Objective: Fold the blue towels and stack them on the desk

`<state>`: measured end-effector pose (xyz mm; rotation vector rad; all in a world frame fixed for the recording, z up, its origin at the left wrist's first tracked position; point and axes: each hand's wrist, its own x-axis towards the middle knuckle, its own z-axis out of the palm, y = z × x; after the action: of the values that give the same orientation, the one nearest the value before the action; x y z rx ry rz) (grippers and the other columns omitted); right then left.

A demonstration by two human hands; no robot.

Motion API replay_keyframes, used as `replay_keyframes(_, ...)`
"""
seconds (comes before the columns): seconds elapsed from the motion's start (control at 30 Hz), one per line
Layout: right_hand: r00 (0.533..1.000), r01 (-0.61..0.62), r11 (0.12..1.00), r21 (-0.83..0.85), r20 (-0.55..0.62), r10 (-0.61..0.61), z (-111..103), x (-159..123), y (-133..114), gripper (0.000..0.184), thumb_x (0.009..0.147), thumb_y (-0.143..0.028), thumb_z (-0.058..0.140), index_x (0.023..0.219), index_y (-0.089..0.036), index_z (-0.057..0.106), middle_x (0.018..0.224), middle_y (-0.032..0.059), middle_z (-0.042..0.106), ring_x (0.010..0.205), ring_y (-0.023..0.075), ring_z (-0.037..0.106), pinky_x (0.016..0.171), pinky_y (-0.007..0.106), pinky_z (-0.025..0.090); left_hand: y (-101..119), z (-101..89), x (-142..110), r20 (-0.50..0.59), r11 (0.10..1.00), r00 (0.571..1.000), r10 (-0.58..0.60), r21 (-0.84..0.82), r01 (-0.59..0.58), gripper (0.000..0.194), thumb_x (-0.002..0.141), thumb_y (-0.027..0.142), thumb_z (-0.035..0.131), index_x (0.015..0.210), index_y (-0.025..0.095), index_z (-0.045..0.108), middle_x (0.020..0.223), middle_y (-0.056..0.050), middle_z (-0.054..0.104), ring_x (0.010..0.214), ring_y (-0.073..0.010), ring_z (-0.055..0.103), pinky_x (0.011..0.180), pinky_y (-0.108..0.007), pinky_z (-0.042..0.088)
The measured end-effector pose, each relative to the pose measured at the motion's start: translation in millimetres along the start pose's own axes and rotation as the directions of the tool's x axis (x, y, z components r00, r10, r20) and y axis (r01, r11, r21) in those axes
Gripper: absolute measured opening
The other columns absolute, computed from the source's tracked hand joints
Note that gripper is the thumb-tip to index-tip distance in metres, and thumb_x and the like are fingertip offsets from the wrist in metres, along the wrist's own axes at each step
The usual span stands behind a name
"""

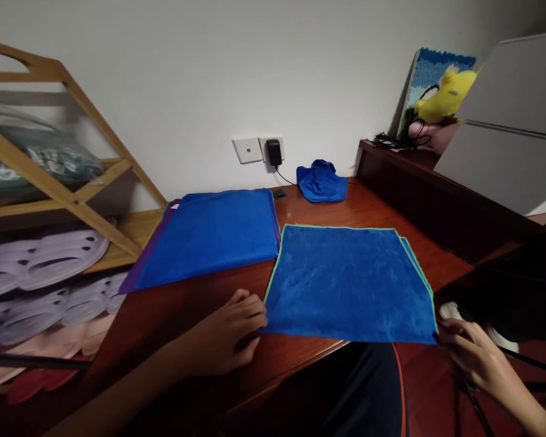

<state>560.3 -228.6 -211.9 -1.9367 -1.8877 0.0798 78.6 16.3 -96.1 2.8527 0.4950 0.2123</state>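
Note:
A blue cloth with a light green edge lies folded on the reddish-brown wooden table in front of me. My left hand is at its near left corner, with curled fingers and thumb closed about the corner. At the near right corner, my right hand pinches the cloth between thumb and fingers. The cloth's near edge runs fairly straight between both hands, by the table's front edge. To the left lies a flat stack of cloths, blue on top with purple showing beneath.
A blue cap sits at the back by the wall, near a black plug adapter. A wooden rack with clogs stands left. On the right are a raised dark ledge, a yellow plush toy and a whitish box.

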Motion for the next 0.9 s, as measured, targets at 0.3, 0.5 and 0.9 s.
replay_keyframes(0.3, 0.903, -0.379, 0.846, 0.375, -0.05, 0.427, -32, 143, 22, 0.042, 0.083, -0.052, 0.048, 0.095, -0.016, 0.065, 0.092, 0.0066, 0.069, 0.086, 0.0213, 0.063, 0.076, 0.029, 0.049, -75, -19.3, 98, -0.167, 0.974, 0.961, -0.222, 0.016, 0.227, 0.022, 0.089, 0.024, 0.039, 0.094, 0.021, 0.06, 0.101, -0.004, 0.061, 0.098, -0.0202, 0.052, 0.087, -0.034, 0.034)
replay_keyframes(0.5, 0.835, -0.535, 0.841, 0.083, -0.095, 0.541, 10, 249, 28, 0.039, 0.082, -0.048, 0.046, 0.089, -0.015, 0.066, 0.091, 0.0122, 0.068, 0.086, 0.0239, 0.062, 0.073, 0.032, 0.045, -126, 2.3, 162, -0.207, 0.824, 0.833, -0.513, 0.153, 0.546, 0.03, 0.093, 0.029, 0.037, 0.114, 0.018, 0.055, 0.117, -0.016, 0.056, 0.115, -0.0311, 0.045, 0.09, -0.047, 0.031)
replay_keyframes(0.9, 0.838, -0.536, 0.843, -0.051, -0.157, 0.523, 29, 273, 30, 0.021, 0.087, -0.032, 0.045, 0.095, -0.018, 0.057, 0.095, 0.0105, 0.064, 0.089, 0.0207, 0.059, 0.071, 0.027, 0.04, -154, 24.7, 186, -0.218, 0.747, 0.74, -0.636, 0.067, 0.662, 0.006, 0.084, 0.022, 0.052, 0.081, 0.019, 0.057, 0.103, -0.012, 0.061, 0.106, -0.0309, 0.049, 0.08, -0.042, 0.033)
